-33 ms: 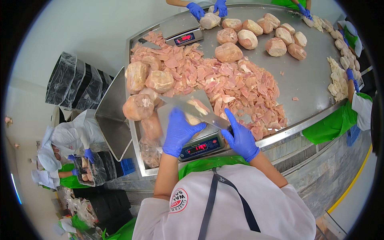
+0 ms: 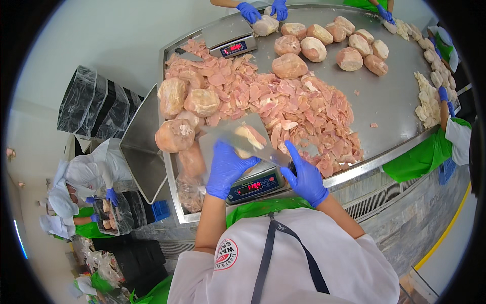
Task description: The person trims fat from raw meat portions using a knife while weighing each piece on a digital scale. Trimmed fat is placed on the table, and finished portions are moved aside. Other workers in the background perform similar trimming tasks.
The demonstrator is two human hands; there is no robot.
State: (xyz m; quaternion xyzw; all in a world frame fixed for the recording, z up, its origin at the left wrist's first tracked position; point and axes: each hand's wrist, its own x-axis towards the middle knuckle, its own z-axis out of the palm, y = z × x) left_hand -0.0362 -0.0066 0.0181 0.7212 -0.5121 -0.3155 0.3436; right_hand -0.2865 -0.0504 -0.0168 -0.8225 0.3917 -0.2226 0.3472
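Note:
My right hand (image 2: 304,175), in a blue glove, is closed around the black handle of a knife (image 2: 273,155). The broad blade, blurred, slants up to the left across a pale pink piece of meat (image 2: 250,138). My left hand (image 2: 228,169), also gloved in blue, is at the near left side of that piece, with its thumb along the front; the blade and blur partly hide its fingertips. Under them is a steel scale (image 2: 255,187) with a lit red display. Pink meat slices (image 2: 309,116) are heaped just beyond and to the right.
Large rounded meat pieces (image 2: 174,136) crowd the left of the steel table (image 2: 395,99), and more lie farther back. Another scale (image 2: 233,48) stands at the far side. Co-workers' gloved hands (image 2: 263,12) work along the edges. A metal bin (image 2: 142,137) adjoins the left edge.
The knife blade has shifted slightly, and more of the meat piece shows above it. Both hands have barely moved.

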